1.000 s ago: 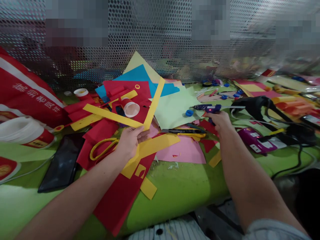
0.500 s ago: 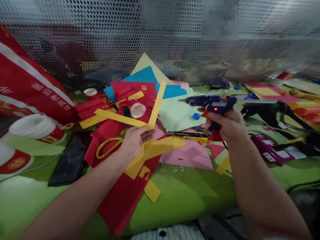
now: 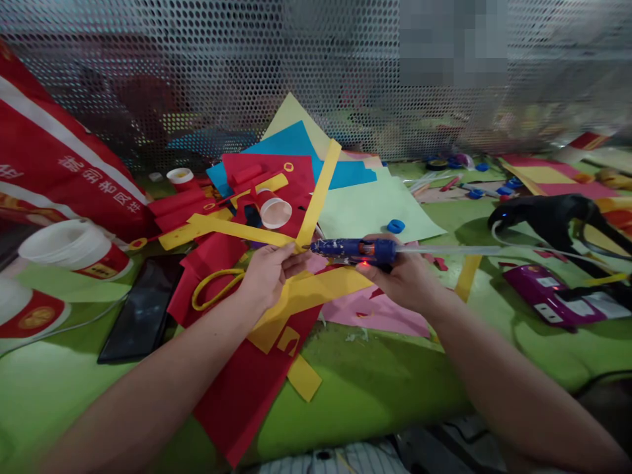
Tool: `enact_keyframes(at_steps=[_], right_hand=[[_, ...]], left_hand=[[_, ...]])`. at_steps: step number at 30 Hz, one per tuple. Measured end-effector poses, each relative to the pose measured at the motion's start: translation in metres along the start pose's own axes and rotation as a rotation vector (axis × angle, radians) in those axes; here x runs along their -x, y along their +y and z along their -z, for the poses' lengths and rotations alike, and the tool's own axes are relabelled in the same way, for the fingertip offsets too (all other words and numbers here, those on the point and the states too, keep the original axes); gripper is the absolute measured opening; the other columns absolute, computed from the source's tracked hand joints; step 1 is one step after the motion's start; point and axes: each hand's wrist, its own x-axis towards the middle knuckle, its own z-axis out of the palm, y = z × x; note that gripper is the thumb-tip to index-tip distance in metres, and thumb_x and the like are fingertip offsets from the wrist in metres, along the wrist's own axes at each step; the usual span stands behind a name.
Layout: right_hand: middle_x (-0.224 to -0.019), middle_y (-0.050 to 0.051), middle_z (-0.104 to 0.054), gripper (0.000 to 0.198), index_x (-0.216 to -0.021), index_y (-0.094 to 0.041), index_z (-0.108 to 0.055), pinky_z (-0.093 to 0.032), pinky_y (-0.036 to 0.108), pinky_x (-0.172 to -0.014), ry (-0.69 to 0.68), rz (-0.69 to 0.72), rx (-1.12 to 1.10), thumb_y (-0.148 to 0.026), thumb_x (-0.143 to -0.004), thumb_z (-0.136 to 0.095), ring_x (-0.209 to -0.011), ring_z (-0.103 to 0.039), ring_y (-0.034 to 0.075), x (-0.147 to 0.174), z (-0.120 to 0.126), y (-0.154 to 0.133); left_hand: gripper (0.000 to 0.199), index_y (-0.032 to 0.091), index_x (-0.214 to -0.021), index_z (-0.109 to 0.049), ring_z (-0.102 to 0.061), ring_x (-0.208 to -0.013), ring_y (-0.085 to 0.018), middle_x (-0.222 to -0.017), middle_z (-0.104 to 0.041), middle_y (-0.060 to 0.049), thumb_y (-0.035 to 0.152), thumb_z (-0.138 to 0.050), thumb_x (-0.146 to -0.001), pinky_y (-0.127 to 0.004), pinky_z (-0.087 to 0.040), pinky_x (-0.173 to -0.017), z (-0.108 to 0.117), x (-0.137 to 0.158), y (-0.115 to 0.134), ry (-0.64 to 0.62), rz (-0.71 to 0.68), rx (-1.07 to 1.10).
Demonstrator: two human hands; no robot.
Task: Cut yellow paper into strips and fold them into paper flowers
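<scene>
My left hand (image 3: 274, 268) pinches a folded yellow paper strip (image 3: 320, 194) near its bend, so two arms spread away in a V. In my right hand (image 3: 402, 273) is a blue hot glue gun (image 3: 345, 249), lying level with its red light on. Its nozzle points left and meets the strip by my left fingertips; whether glue is coming out cannot be made out. A clear glue stick (image 3: 447, 249) sticks out of the gun's back. Beneath my hands lie yellow paper pieces (image 3: 326, 289), a red sheet (image 3: 257, 388) and a pink sheet (image 3: 380, 313).
On the left are a black phone (image 3: 141, 309), paper cups (image 3: 74, 253) and a red bag (image 3: 54, 151). A small paper cup (image 3: 275, 212) lies among red scraps. Purple power socket (image 3: 548, 296) and black device (image 3: 553, 220) sit right. A perforated metal panel (image 3: 222, 72) stands behind.
My right hand has brought the glue gun left and down, from away on the right to the bend of the yellow strip. My left hand still holds the strip in nearly the same place.
</scene>
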Motion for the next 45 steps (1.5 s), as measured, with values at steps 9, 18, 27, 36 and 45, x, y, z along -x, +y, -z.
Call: enact_keyframes(at_steps=[9,18,27,36,45], right_hand=[[-0.075,0.006,-0.065,0.031,-0.102,-0.018,-0.053,-0.042,0.028,-0.050,-0.014,0.066,0.091,-0.040,-0.080,-0.050,-0.058,-0.059,0.019,0.004,-0.007,0.002],[-0.080,0.007,-0.067,0.027,-0.099,-0.019,-0.055,-0.043,0.028,-0.050,-0.024,0.080,0.111,-0.038,-0.081,-0.048,-0.061,-0.060,0.019,0.004,-0.002,-0.002],[-0.079,0.008,-0.066,0.028,-0.098,-0.018,-0.055,-0.042,0.028,-0.048,0.014,0.061,0.166,-0.039,-0.081,-0.047,-0.059,-0.060,0.020,0.003,-0.001,-0.004],[-0.075,0.008,-0.066,0.028,-0.097,-0.018,-0.055,-0.041,0.028,-0.048,0.002,0.070,0.183,-0.039,-0.081,-0.046,-0.058,-0.060,0.020,0.004,0.000,-0.007],[-0.071,0.008,-0.065,0.030,-0.097,-0.016,-0.055,-0.039,0.027,-0.046,0.007,0.094,0.236,-0.039,-0.081,-0.044,-0.054,-0.058,0.020,0.004,0.000,-0.009]], left_hand=[[0.016,0.011,-0.066,-0.062,-0.064,-0.057,-0.012,-0.062,-0.067,-0.004,0.010,-0.054,-0.080,-0.024,-0.053,-0.063,-0.004,0.005,0.000,-0.010,0.018,-0.018],[0.020,0.012,-0.066,-0.060,-0.066,-0.058,-0.013,-0.060,-0.068,-0.006,0.013,-0.051,-0.083,-0.023,-0.052,-0.059,-0.002,0.005,-0.001,-0.043,0.019,-0.091],[0.022,0.011,-0.064,-0.060,-0.065,-0.055,-0.013,-0.057,-0.066,-0.004,0.012,-0.049,-0.083,-0.021,-0.051,-0.052,-0.003,0.004,-0.001,-0.045,0.020,-0.100],[0.023,0.010,-0.064,-0.059,-0.065,-0.055,-0.014,-0.057,-0.066,-0.006,0.010,-0.048,-0.084,-0.023,-0.053,-0.055,-0.003,0.004,-0.001,-0.055,0.027,-0.116],[0.026,0.010,-0.061,-0.058,-0.065,-0.053,-0.014,-0.053,-0.064,-0.004,0.009,-0.047,-0.085,-0.022,-0.052,-0.052,-0.003,0.005,0.000,-0.055,0.029,-0.114]])
